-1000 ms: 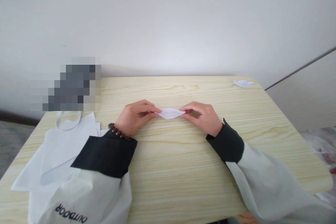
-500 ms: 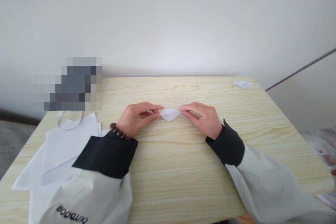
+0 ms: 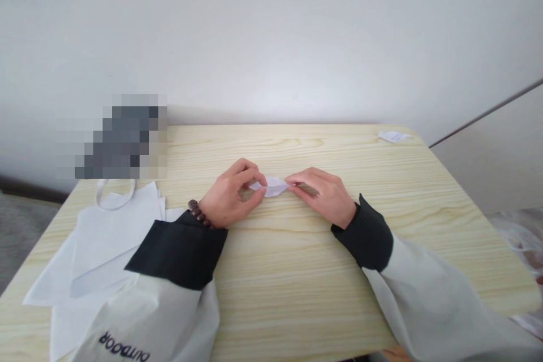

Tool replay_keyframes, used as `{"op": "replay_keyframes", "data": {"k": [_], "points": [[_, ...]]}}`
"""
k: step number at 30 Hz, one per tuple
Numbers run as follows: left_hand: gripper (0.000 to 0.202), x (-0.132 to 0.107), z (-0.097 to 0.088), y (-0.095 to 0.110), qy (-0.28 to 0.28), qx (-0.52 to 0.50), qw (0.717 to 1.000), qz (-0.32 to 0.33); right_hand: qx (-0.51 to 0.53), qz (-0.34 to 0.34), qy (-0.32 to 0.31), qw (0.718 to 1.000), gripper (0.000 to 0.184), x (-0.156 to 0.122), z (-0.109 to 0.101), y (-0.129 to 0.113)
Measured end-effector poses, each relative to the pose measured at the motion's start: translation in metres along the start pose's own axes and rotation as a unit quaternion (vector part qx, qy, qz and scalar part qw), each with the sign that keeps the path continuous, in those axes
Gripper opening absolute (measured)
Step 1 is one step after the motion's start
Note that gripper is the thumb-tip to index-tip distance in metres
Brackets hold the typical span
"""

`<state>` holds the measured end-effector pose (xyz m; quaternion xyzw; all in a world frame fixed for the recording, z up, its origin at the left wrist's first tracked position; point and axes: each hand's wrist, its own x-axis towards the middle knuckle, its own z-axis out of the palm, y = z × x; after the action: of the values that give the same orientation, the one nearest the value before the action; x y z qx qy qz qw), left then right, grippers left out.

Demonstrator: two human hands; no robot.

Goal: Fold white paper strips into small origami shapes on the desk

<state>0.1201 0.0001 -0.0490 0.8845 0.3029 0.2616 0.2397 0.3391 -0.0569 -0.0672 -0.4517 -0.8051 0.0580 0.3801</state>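
A small folded piece of white paper point(image 3: 276, 186), pointed at its ends, is held level above the middle of the table. My left hand point(image 3: 233, 192) pinches it near its left end between thumb and fingertips, and a little of the paper shows past them. At the right tip, my right hand point(image 3: 321, 192) also grips it in a pinch. A crease runs lengthwise along the paper between the two hands. Dark beads circle my left wrist.
White paper sheets point(image 3: 110, 237) overlap on the table's left side, with a white ring of tape point(image 3: 98, 195) by their top edge. A pixelated dark object point(image 3: 119, 141) stands behind them. Another small folded paper point(image 3: 393, 136) lies at the far right corner of the wooden table point(image 3: 297, 294).
My left hand has shifted right and onto the paper, its thumb now over the near side. The paper looks flatter and narrower than before. My right hand stays almost in place.
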Motion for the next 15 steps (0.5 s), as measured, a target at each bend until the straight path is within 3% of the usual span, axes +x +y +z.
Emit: {"op": "replay_keyframes", "data": {"k": [10, 15], "points": [[0.016, 0.000, 0.008, 0.000, 0.002, 0.031, 0.999, 0.028, 0.009, -0.024, -0.009, 1.000, 0.011, 0.001, 0.003, -0.007], [0.017, -0.002, 0.012, -0.003, 0.012, 0.045, 0.999, 0.026, 0.023, 0.016, 0.008, 1.000, 0.011, 0.003, 0.003, -0.012]]}}
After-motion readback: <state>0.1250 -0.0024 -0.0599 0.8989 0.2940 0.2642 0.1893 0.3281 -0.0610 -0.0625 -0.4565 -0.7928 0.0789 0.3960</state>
